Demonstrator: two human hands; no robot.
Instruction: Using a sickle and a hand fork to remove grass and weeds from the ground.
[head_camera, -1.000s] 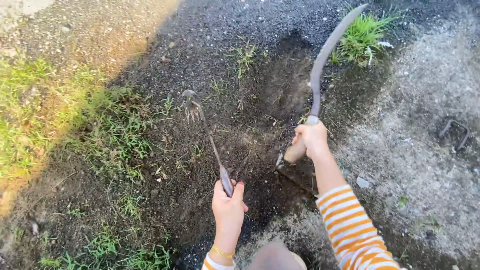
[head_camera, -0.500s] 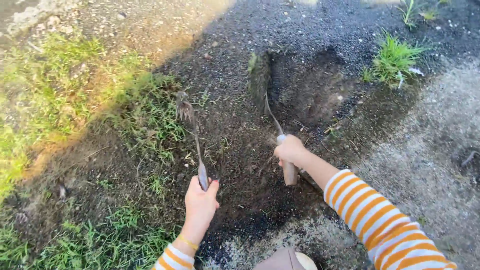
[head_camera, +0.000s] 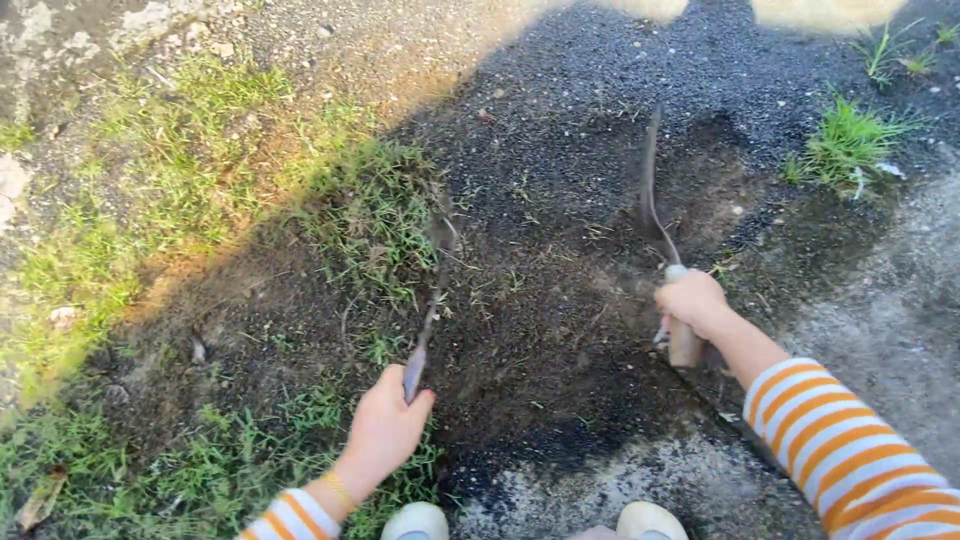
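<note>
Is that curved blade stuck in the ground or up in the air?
Cannot tell for sure. The right hand holds the sickle pointing away over dark soil; its blurred tip hides any contact.

The fork (head_camera: 428, 300), a slim metal hand tool with small prongs blurred against the grass, slants up from the left hand (head_camera: 385, 428) gripping its handle, while the sickle (head_camera: 652, 195), thin curved blade pointing away over dark soil, has its pale wooden handle in the right hand (head_camera: 692, 303).
</note>
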